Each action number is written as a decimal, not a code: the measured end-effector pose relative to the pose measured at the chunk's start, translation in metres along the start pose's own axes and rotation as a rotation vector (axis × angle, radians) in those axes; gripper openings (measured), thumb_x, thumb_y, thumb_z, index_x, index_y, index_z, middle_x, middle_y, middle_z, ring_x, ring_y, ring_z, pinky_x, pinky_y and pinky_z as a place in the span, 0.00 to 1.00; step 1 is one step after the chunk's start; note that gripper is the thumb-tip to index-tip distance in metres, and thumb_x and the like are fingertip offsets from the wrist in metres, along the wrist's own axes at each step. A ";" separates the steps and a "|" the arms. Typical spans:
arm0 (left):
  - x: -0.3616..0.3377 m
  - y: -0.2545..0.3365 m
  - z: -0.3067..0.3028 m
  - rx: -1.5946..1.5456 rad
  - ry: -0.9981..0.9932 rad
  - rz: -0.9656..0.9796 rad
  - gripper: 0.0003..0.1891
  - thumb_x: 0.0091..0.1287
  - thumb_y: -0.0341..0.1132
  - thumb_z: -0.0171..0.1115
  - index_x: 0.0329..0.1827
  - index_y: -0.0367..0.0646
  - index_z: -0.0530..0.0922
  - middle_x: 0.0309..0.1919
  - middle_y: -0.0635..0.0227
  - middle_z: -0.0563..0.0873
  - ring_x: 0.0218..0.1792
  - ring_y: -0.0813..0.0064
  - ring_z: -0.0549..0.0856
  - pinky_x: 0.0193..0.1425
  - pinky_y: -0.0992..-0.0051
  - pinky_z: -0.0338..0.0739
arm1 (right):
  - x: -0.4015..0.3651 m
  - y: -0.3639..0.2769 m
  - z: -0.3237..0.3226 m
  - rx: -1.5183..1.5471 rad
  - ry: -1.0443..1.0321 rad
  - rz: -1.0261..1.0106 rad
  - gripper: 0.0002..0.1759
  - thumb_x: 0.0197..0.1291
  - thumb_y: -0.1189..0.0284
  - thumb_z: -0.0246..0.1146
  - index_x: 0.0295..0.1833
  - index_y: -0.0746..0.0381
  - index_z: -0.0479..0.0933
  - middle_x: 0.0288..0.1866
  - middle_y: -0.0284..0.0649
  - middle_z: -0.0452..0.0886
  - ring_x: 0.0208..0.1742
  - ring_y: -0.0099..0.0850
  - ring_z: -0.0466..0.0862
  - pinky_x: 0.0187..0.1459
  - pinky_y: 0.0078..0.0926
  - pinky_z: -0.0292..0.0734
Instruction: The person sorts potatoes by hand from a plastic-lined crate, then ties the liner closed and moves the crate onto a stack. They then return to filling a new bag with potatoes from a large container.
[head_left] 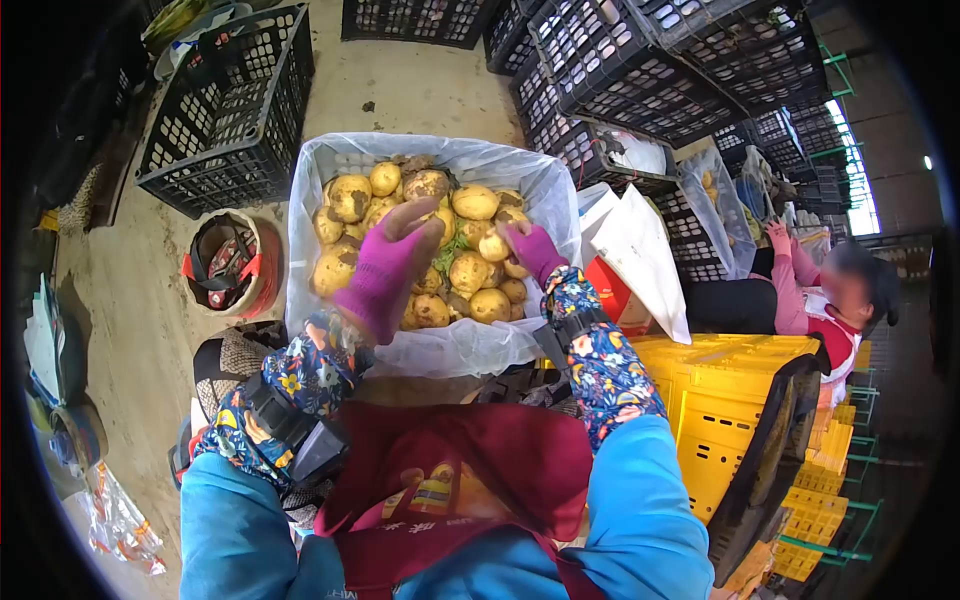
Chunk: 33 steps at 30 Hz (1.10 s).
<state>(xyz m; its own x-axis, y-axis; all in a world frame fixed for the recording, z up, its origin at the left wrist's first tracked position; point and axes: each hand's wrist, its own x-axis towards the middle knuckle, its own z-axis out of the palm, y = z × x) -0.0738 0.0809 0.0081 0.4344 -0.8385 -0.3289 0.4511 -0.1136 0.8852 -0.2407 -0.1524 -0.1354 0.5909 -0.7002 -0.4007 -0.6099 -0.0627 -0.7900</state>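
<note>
Yellow-skinned potatoes point(475, 202), some smeared with dark soil, fill a crate lined with a translucent plastic sheet point(440, 147). My left hand point(392, 262), in a purple glove with bare fingertips, is over the left-centre of the pile. Its fingers and thumb are apart, with nothing visible between them. At the right side of the pile, my right hand point(532, 248) wears a matching glove. Its fingertips close on a pale potato point(493, 246). A bit of green leaf point(446, 254) lies among the potatoes between my hands.
An empty black crate point(225, 110) stands at the left, above a round bucket point(232, 265). Stacked black crates point(640, 60) rise at the upper right. White card point(645, 255) and yellow crates point(715, 420) border my right arm. Another person point(815, 300) works farther right.
</note>
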 end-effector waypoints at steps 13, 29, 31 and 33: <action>0.003 -0.009 -0.006 -0.048 -0.039 0.248 0.27 0.62 0.32 0.66 0.65 0.48 0.69 0.43 0.71 0.80 0.42 0.77 0.83 0.42 0.80 0.79 | -0.053 -0.077 0.002 -0.126 -0.013 -0.193 0.15 0.66 0.63 0.65 0.48 0.64 0.81 0.37 0.41 0.85 0.35 0.27 0.85 0.42 0.28 0.80; -0.015 0.034 -0.023 -0.375 0.139 -0.039 0.19 0.70 0.52 0.61 0.57 0.53 0.74 0.46 0.74 0.81 0.46 0.77 0.84 0.43 0.80 0.79 | -0.013 0.003 0.054 0.434 -0.299 0.147 0.40 0.58 0.61 0.65 0.75 0.56 0.58 0.68 0.44 0.72 0.66 0.42 0.76 0.63 0.47 0.74; -0.011 0.029 -0.022 -0.337 0.105 -0.009 0.19 0.71 0.52 0.61 0.57 0.53 0.74 0.46 0.75 0.81 0.46 0.78 0.84 0.43 0.78 0.79 | -0.036 -0.016 0.030 0.973 -0.601 0.056 0.35 0.64 0.65 0.59 0.75 0.54 0.58 0.71 0.43 0.69 0.68 0.43 0.75 0.65 0.49 0.73; -0.012 0.023 -0.016 -0.312 0.068 -0.034 0.18 0.71 0.52 0.60 0.57 0.53 0.74 0.47 0.75 0.81 0.47 0.79 0.83 0.44 0.76 0.79 | -0.068 -0.041 0.024 1.227 -0.691 -0.012 0.32 0.66 0.68 0.53 0.76 0.51 0.58 0.73 0.41 0.67 0.71 0.45 0.72 0.68 0.51 0.70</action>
<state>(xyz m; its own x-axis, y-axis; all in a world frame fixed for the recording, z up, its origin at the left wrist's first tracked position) -0.0559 0.0973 0.0271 0.4615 -0.7981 -0.3874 0.6788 0.0366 0.7334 -0.2429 -0.0850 -0.0866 0.9477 -0.1957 -0.2523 0.0269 0.8364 -0.5475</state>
